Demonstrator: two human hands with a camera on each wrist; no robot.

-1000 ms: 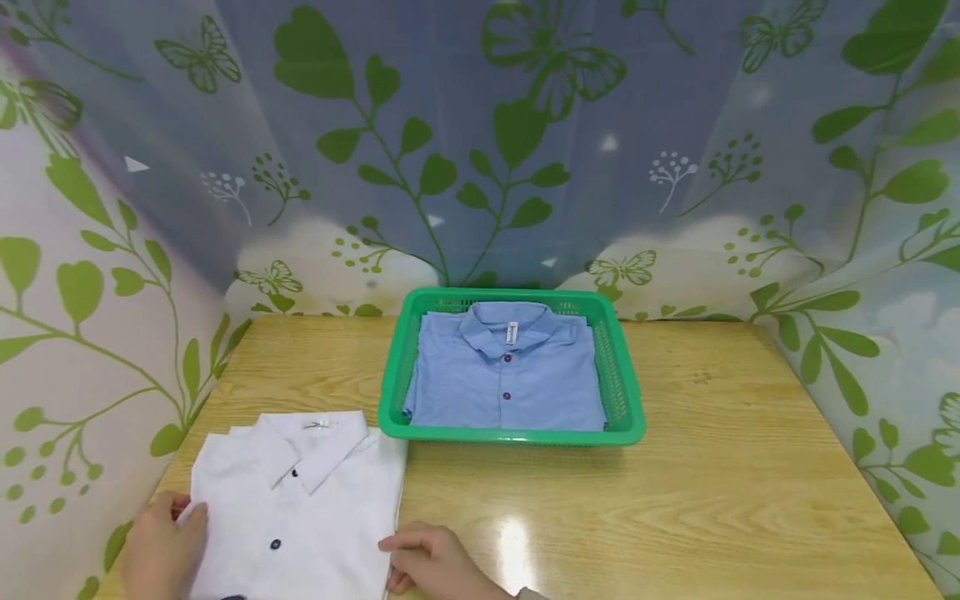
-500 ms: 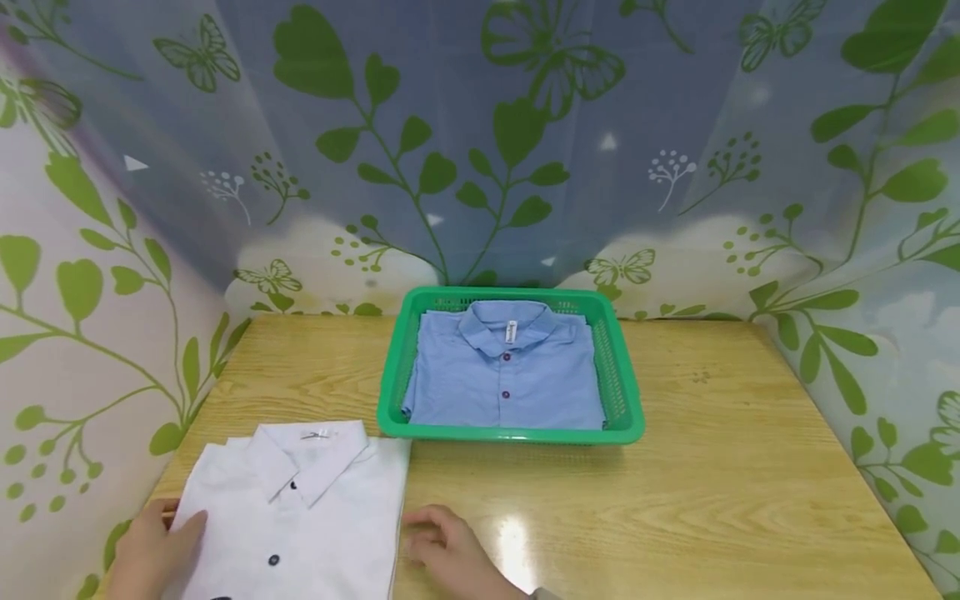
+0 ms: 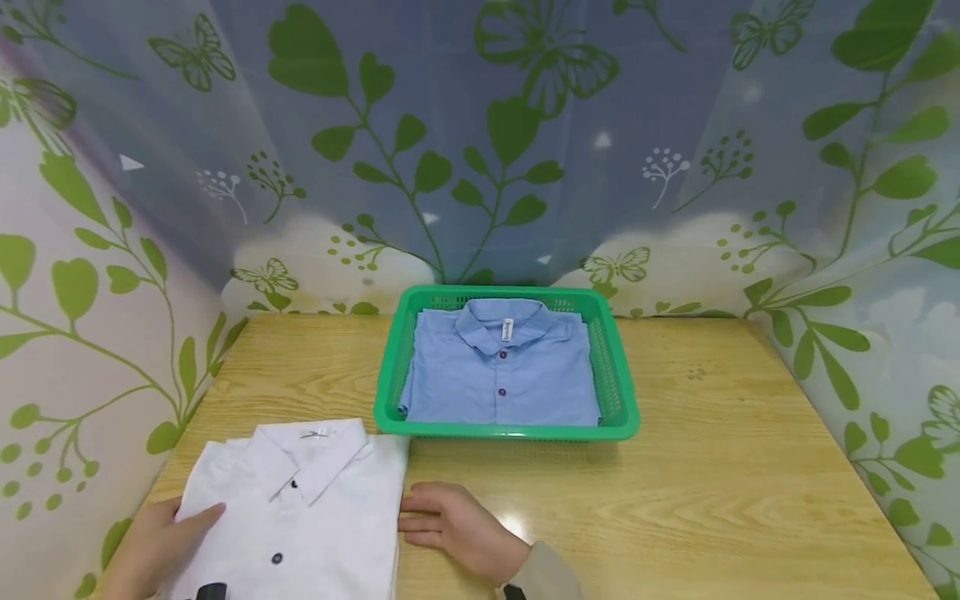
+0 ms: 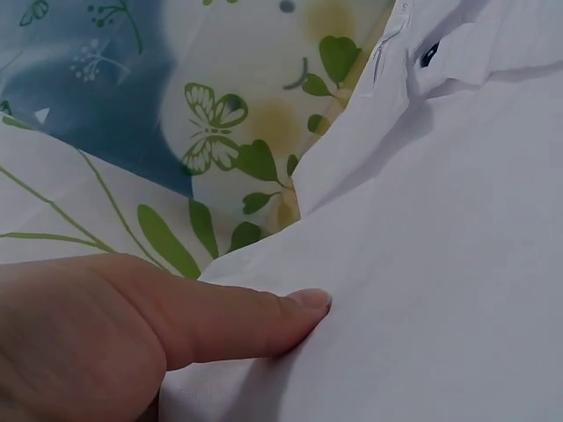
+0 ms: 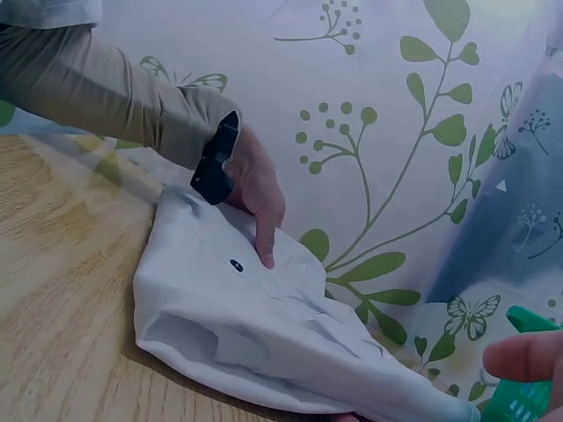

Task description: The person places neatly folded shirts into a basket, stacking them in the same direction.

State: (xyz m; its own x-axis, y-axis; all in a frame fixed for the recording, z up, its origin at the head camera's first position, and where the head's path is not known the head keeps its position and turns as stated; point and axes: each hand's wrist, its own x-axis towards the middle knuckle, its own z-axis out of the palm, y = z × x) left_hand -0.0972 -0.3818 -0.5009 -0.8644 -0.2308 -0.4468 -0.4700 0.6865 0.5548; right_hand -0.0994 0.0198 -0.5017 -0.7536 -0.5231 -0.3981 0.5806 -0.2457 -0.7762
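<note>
A folded white shirt point(image 3: 333, 533) with a collar and dark buttons lies at the table's left front. My left hand point(image 3: 153, 542) pinches its left edge, thumb on top and the other fingers hidden beneath; the left wrist view shows that thumb point(image 4: 255, 325) pressing the cloth. Beside the shirt's right edge is my right hand point(image 3: 468, 533), fingers extended towards the cloth and apparently touching it. In the right wrist view, the right thumb point(image 5: 528, 359) stands clear of the shirt, and a fingertip shows low at its edge.
Behind and right of the white shirt stands a green plastic basket point(image 3: 506, 432) holding a folded blue shirt point(image 3: 457, 387). The shirt's upper right corner almost meets the basket. Patterned curtains point(image 3: 660, 108) border the wooden table point(image 3: 712, 467) at the back and sides.
The white shirt has shifted slightly towards me. My right hand has let go of its right edge and moved a little forward, fingers straighter. The left hand keeps its pinch.
</note>
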